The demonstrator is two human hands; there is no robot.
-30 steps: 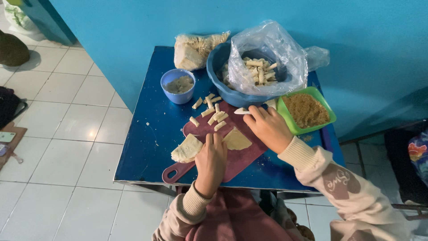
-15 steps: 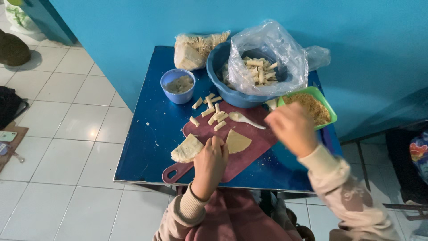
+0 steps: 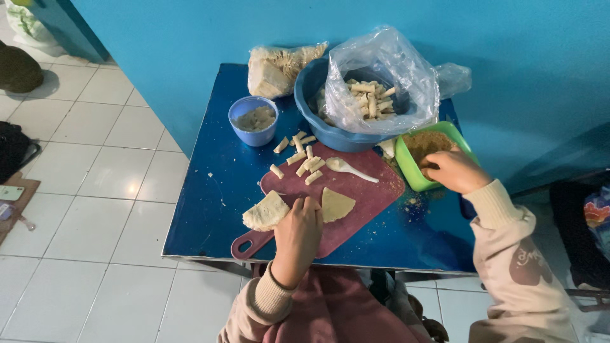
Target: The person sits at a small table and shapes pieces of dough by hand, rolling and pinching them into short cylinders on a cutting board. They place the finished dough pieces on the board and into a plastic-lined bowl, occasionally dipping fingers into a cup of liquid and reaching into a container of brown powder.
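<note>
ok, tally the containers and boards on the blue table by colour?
Blue: 2, the small blue cup and the big blue basin
Green: 1, the green tray, where the right hand is
Maroon: 1, the cutting board, under the left hand
Total: 4

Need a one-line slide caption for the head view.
Left hand presses dough on a maroon cutting board; right hand reaches into a green crumb tray.
</note>
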